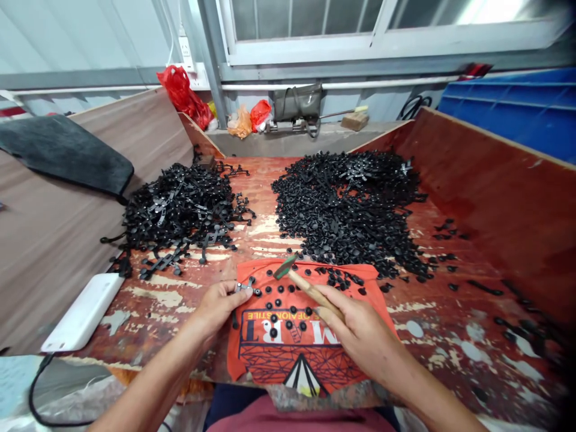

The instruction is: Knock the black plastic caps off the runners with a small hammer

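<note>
My right hand [355, 321] is closed round the wooden handle of a small hammer [310, 290], its greenish metal head tilted over an orange printed cloth [265, 354]. Between the fingers of my left hand [218, 306] is a small dark strap-like part with round ends [246, 287], at the cloth's upper left edge. Several small round black pieces [279, 302] lie spaced out on the cloth between my hands. More of them are bunched near the cloth's upper right corner.
A heap of black strap-like parts [180, 207] lies at left, a larger heap of small black pieces [342, 210] at right. A white power bank [83, 312] with a cable rests at the left edge. Wooden boards [495, 174] wall the table's sides. Bags and a brick [355, 121] stand behind.
</note>
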